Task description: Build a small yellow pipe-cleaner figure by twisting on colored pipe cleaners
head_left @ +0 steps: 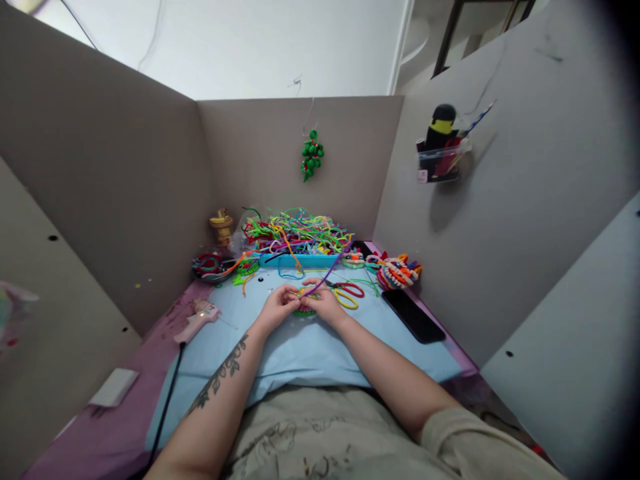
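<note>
My left hand and my right hand meet at the middle of the blue-covered table, fingers pinched together. Between them they grip a small round pipe cleaner piece with green and pink showing along its lower edge. A purple pipe cleaner slants up and right from the fingertips; the fingers hide where it joins the piece. Just right of my right hand lie scissors with red and yellow handles. Behind the hands stands a blue tray heaped with multicoloured pipe cleaners.
A pink glue gun with a black cord lies left, near a white block. At right are a black phone and a colourful woven pipe cleaner piece. Grey panels enclose the table; a clear holder hangs on the right panel.
</note>
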The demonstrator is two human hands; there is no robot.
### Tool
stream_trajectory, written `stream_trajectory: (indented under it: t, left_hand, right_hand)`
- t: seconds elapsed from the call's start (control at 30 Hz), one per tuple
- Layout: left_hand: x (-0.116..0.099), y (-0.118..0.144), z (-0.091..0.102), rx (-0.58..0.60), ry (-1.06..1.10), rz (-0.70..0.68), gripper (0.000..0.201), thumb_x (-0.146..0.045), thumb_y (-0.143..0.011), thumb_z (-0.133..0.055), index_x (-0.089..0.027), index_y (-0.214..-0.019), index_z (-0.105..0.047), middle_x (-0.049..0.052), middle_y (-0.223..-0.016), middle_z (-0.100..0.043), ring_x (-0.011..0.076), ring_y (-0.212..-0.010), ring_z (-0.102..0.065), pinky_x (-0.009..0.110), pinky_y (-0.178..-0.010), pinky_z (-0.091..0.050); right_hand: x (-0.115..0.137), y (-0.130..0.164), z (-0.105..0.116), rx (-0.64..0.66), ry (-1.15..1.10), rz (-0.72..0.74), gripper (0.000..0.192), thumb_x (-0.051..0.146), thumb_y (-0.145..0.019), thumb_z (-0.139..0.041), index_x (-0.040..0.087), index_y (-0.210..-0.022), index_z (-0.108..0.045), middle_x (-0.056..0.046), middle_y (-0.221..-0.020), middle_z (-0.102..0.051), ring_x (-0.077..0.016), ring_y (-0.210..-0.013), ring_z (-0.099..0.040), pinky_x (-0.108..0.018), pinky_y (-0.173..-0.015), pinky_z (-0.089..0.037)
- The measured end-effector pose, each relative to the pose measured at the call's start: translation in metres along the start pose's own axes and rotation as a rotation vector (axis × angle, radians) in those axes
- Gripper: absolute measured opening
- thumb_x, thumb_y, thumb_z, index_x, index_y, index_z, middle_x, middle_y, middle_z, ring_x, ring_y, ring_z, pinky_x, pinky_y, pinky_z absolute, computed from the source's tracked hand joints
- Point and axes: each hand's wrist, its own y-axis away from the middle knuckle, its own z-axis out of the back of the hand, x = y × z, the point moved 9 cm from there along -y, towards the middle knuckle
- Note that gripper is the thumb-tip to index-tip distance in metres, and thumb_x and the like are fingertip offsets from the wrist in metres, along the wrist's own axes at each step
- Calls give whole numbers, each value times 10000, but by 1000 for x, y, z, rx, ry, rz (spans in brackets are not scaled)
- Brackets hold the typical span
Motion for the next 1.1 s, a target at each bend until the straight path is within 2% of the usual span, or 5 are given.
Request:
stream_trajectory:
  t: [0.23,0.43,0.57,0.8,1.1]
  left_hand:
    - [-1,2,1,-38,-16,60,368,-370,-603,-736,-128,-829,-575,3,-650,-607,98,-564,-545,216,-555,-415]
    - [13,6,-2,22,-59,197,347,-446,-678,-654,-108,-749,-609,-56,-459,-434,35,-381,-310,183,-381,-189]
    - [19,8,-5,71,-25,258,357,-461,-666,-658,-115,-705,-582,-55,-470,-420,37,-391,-303,190,-389,-176]
    - [15,8,-9,97,-12,215,333,-446,-687,-643,-129,-688,-540,-66,-462,-392,35,-397,-285,192,-407,-167]
    - [7,6,4,-47,-11,170,273,-389,-663,-665,-132,-719,-590,-48,-502,-478,54,-429,-376,190,-423,-223]
  right_hand:
    - [4,-1,4,-30,-28,-13,111,293,-742,-616,194,-772,-655,-57,-1039,-532,-196,-1039,-490,-361,-949,-347]
    - [3,-1,0,3,-50,-27,103,279,-737,-615,183,-760,-644,-52,-1034,-516,-188,-1027,-485,-340,-948,-335]
    - [5,-1,-2,17,-76,-40,108,288,-726,-625,186,-753,-649,-51,-1028,-511,-189,-1021,-484,-337,-943,-338]
    - [9,0,-1,0,-143,-76,146,309,-722,-618,169,-745,-652,-59,-1041,-514,-189,-1002,-509,-320,-917,-364]
    - [1,1,4,-81,-224,-63,114,303,-697,-654,197,-737,-639,-47,-1067,-567,-193,-1004,-527,-341,-891,-398]
